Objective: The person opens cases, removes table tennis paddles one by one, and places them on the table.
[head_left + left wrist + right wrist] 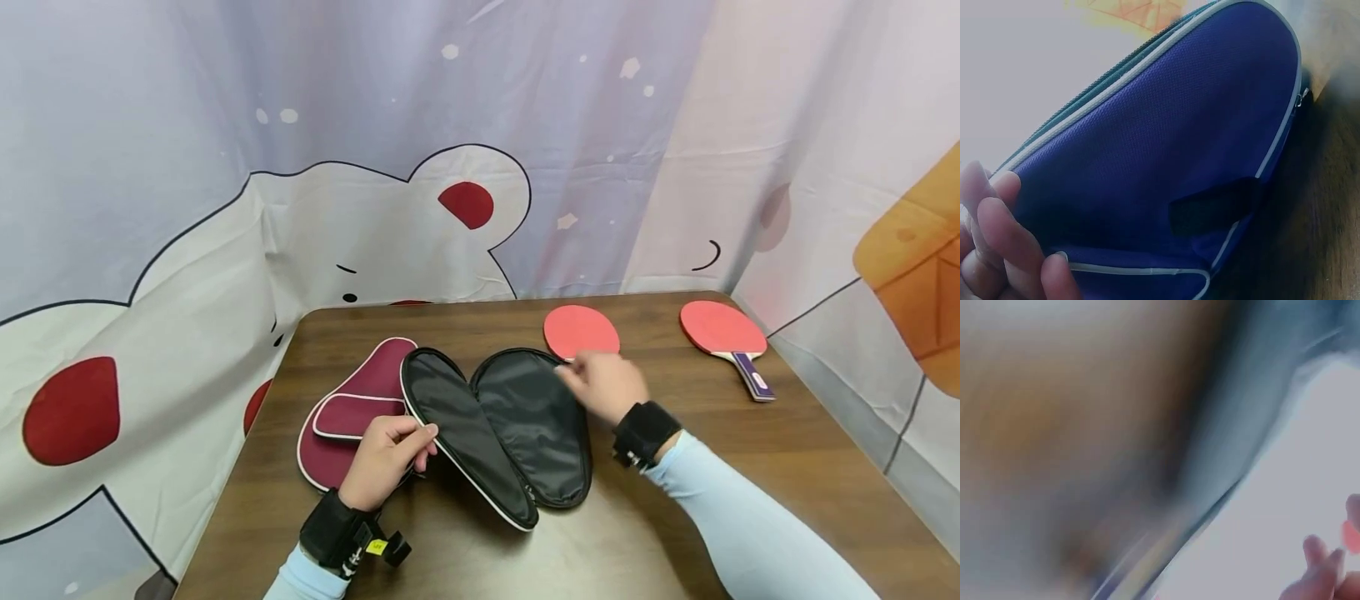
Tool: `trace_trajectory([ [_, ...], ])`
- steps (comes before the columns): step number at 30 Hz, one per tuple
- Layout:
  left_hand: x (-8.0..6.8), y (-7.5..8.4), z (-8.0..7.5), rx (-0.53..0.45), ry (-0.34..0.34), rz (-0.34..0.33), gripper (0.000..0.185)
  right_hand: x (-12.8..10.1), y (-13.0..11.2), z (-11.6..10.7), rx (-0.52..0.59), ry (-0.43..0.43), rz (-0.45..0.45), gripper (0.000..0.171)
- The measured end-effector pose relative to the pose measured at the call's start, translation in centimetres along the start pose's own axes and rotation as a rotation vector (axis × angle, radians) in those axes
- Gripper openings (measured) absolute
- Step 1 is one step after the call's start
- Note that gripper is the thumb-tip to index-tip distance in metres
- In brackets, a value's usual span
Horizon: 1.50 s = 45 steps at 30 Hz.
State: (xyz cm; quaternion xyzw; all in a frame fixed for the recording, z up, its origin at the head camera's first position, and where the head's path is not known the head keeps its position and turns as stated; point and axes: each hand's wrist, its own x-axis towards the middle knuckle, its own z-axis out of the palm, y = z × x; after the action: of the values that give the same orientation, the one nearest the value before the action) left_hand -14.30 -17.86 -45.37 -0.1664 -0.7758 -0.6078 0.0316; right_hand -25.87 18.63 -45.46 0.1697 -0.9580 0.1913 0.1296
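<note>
A table tennis bat case [536,425] lies unzipped on the table, its black lining showing and its left flap raised. With thumb and fingers my left hand [382,461] pinches the white-piped edge of that flap. The left wrist view shows the blue-purple outside of the case [1166,125], with a black strap and a pocket. My right hand [607,387] is over the upper right edge of the case, blurred, fingers loosely bent with nothing visible in them. Just behind it lies a red table tennis bat [579,327], its handle hidden.
A maroon bat case [375,367] with white piping lies at the left, partly under the raised flap. Another red bat [720,327] with a purple handle rests at the table's right. A printed curtain [375,233] hangs behind the wooden table [690,450].
</note>
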Motion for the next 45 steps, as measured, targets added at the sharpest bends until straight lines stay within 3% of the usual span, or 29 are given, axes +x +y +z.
trace_trajectory([
  [3, -0.1, 0.0, -0.2, -0.004, 0.01, 0.001, 0.035, -1.7, -6.7, -0.6, 0.195, -0.034, -0.219, 0.021],
  [5, -0.1, 0.0, -0.2, -0.008, 0.017, 0.006, 0.035, -3.0, -10.7, -1.0, 0.217, -0.065, -0.353, 0.018],
  [9, 0.0, 0.1, -0.2, -0.024, 0.017, 0.017, 0.034, -5.2, -15.8, -0.9, 0.044, -0.037, -0.514, 0.028],
  [14, 0.0, 0.2, 0.1, -0.042, 0.025, 0.002, 0.034, -6.4, -18.2, 0.3, -0.18, 0.099, -0.562, 0.045],
  [18, -0.1, 0.3, 0.4, -0.033, 0.039, -0.02, 0.035, -6.5, -18.7, 1.0, -0.259, 0.18, -0.566, 0.046],
  [21, -0.1, 0.1, 0.5, -0.021, 0.037, 0.004, 0.034, -6.4, -18.6, 1.0, -0.239, 0.197, -0.564, 0.042],
  [28, -0.2, -0.7, 0.5, -0.049, 0.033, 0.138, 0.038, -6.2, -16.9, 0.1, -0.028, 0.124, -0.473, 0.04],
  [37, -0.3, -1.0, 0.4, -0.065, 0.067, 0.089, 0.041, -5.9, -14.1, -2.0, 0.281, 0.003, -0.292, 0.028],
  [45, -0.4, -1.4, 0.6, -0.051, 0.062, 0.075, 0.041, -6.3, -11.2, -2.8, 0.375, -0.043, -0.166, 0.024],
])
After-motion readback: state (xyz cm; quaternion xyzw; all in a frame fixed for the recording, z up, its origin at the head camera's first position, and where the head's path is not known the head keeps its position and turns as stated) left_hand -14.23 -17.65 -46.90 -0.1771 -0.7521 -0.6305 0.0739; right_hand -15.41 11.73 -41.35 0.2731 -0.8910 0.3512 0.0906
